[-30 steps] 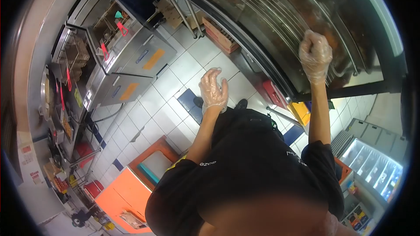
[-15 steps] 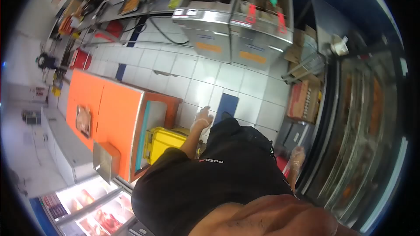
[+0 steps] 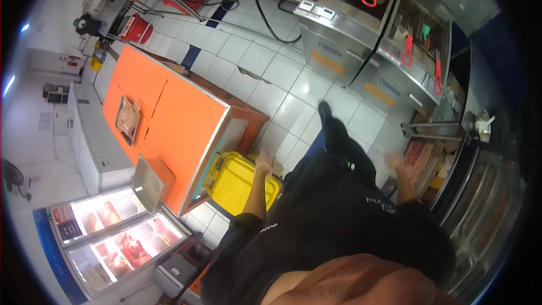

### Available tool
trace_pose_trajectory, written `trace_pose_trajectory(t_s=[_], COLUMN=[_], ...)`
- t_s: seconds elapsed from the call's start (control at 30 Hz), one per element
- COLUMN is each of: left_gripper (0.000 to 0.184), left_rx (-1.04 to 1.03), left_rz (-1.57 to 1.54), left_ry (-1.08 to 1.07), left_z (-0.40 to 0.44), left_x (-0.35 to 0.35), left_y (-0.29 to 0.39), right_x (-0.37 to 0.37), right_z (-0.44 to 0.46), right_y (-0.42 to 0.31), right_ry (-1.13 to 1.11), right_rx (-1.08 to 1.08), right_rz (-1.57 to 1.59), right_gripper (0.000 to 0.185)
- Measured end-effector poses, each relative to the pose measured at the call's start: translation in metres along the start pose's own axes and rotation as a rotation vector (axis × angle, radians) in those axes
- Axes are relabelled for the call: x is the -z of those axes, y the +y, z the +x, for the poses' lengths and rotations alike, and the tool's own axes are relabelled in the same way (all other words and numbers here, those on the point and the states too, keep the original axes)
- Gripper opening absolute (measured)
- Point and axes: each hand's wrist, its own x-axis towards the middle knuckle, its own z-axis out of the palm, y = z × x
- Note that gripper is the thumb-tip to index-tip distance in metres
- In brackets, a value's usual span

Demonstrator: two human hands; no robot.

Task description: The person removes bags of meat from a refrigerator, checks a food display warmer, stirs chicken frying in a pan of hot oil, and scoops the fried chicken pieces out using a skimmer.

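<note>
While two gloved hands hang apart, yellow bin [image 3: 234, 183] stands by orange table [image 3: 175, 127]

As the left hand [image 3: 263, 164] hangs low near the table's end closest to the wearer, it shows at the bin's rim; whether it touches, I cannot tell. Its fingers are too small and blurred to say whether they are spread or pressed together. The bin stands just beside that same end of the table.

Well apart from the table, past the wearer's legs [image 3: 347, 147], is the right hand [image 3: 398, 167], so smeared that I cannot tell how its fingers stand. Nearest to it is a carton [image 3: 419, 155], across the floor [image 3: 276, 101] from the table, on the same side as a glass cabinet [image 3: 477, 200].

On the table lies a tray [image 3: 126, 140] of what looks like meat, with a steel pan [image 3: 147, 189] at its near corner. A lit display case [image 3: 116, 229] sits close by that corner, and a white freezer [image 3: 101, 141] runs along the table's long side. Fryers [image 3: 322, 36] face the table's opposite side. Beyond its far end is a red bucket [image 3: 135, 29].
</note>
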Motion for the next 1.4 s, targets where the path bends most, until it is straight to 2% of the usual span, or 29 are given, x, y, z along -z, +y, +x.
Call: trace_pose_trajectory(t_s=[0.03,0.07,0.1,0.13,0.17,0.2,0.27,0.33,0.4,0.43,0.53,0.63,0.7,0.8,0.87,0.93,1.1,1.17,1.2,1.27,1.3,1.37,1.4], left_gripper=[0.054,0.052,0.048,0.045,0.043,0.042,0.044,0.047,0.052,0.058,0.061,0.065,0.067,0.070,0.071,0.071,0.071,0.071,0.071,0.071,0.070,0.070,0.070], left_rx=[-0.010,-0.023,0.034,0.049,0.062,0.028,0.096,0.171,0.308,0.246,0.335,0.307,0.302,0.302,0.307,0.315,0.330,0.362,0.358,0.306,0.332,0.320,0.317], left_rz=[-0.119,-0.237,-0.369,-0.517,-0.666,-0.838,-0.842,-0.854,-1.092,-1.164,-1.293,-1.291,-1.318,-1.344,-1.346,-1.372,-1.425,-1.408,-1.407,-1.337,-1.306,-1.287,-1.264], left_ry=[0.039,0.085,0.094,0.110,0.129,0.165,0.157,0.152,0.187,0.158,0.230,0.265,0.292,0.317,0.330,0.350,0.316,0.293,0.286,0.233,0.239,0.228,0.219], left_z=[0.019,0.045,0.074,0.090,0.106,0.110,0.135,0.144,0.155,0.160,0.195,0.220,0.246,0.290,0.327,0.364,0.494,0.547,0.570,0.604,0.621,0.671,0.688], left_x=[0.010,0.025,0.038,0.053,0.068,0.093,0.132,0.159,0.185,0.194,0.218,0.249,0.268,0.296,0.318,0.345,0.414,0.450,0.466,0.508,0.534,0.598,0.616], left_y=[0.004,0.010,0.018,0.030,0.043,0.070,0.088,0.112,0.139,0.141,0.166,0.190,0.194,0.194,0.192,0.200,0.163,0.140,0.127,0.109,0.109,0.091,0.086], right_x=[0.024,0.058,0.074,0.095,0.101,0.120,0.143,0.147,0.171,0.175,0.175,0.192,0.196,0.200,0.215,0.217,0.244,0.248,0.252,0.270,0.283,0.311,0.310], right_z=[0.026,0.045,0.076,0.100,0.119,0.119,0.124,0.162,0.185,0.189,0.227,0.251,0.267,0.285,0.286,0.299,0.327,0.344,0.353,0.363,0.363,0.400,0.421], right_y=[-0.021,-0.074,-0.102,-0.144,-0.174,-0.223,-0.296,-0.326,-0.370,-0.383,-0.409,-0.444,-0.471,-0.518,-0.561,-0.597,-0.725,-0.779,-0.809,-0.886,-0.938,-1.071,-1.109], right_ry=[0.096,-0.038,0.029,-0.053,-0.054,-0.071,0.029,0.033,-0.039,-0.101,-0.072,-0.164,-0.204,-0.188,-0.205,-0.209,-0.176,-0.328,-0.321,-0.621,-0.588,-0.377,-0.099], right_rx=[0.431,0.148,0.386,0.413,0.383,0.253,0.339,0.400,0.300,0.219,0.233,0.319,0.421,0.487,0.493,0.484,0.441,0.327,0.323,0.295,0.290,0.487,0.698], right_rz=[-0.453,-0.007,-0.019,-0.035,0.203,0.388,0.482,0.424,0.441,0.450,0.322,0.266,0.358,0.368,0.447,0.424,0.315,0.456,0.458,0.570,0.535,0.413,0.363], right_gripper=[0.032,0.033,0.035,0.031,0.023,0.017,0.022,0.022,0.022,0.023,0.023,0.024,0.021,0.025,0.029,0.031,0.036,0.035,0.035,0.035,0.032,0.029,0.024])
